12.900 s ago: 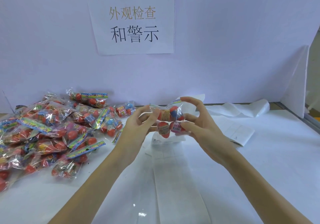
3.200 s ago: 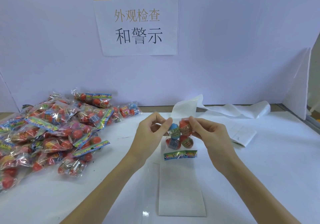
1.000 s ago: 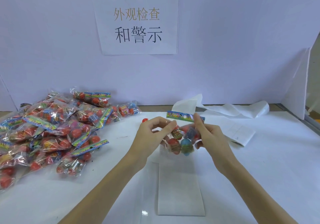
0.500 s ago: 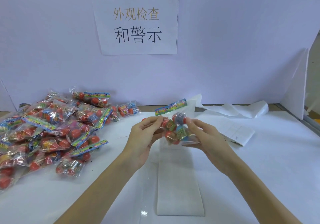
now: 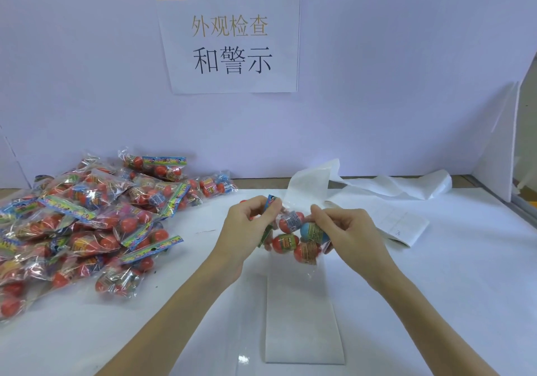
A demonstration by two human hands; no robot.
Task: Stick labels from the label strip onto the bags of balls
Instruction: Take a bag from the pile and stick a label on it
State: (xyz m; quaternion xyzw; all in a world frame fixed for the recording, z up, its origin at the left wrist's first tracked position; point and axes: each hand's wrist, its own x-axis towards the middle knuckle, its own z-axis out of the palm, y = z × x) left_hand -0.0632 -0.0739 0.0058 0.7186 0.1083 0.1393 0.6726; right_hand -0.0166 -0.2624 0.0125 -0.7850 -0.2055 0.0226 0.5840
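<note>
Nearest you, a white label strip [image 5: 303,317] lies flat on the white table [image 5: 436,288], running away from you towards your hands. Above its far end you hold one clear bag of balls [image 5: 299,239] off the table, between both hands. Your left hand [image 5: 247,230] has its fingers curled round the bag's printed header, which sticks up past your fingertips. Your right hand [image 5: 345,230] pinches the bag's other side with curled fingers and thumb, just beside a blue ball; three red balls show through the plastic below and to the left of it. Whether a label is already on this bag you cannot tell from here, as the film glares and the balls carry their own wrappers.

To your left, a heap of bags [image 5: 87,221] sprawls across the table, mostly red balls under clear plastic with bright striped headers, well apart from the one you hold. Past your right hand a printed sheet [image 5: 401,221] lies flat, and behind it crumpled backing paper [image 5: 392,185] trails along the table's far edge. On the pale wall [image 5: 406,85] beyond, a paper sign [image 5: 232,38] carries Chinese characters, with a strip of tape at its upper left corner.
</note>
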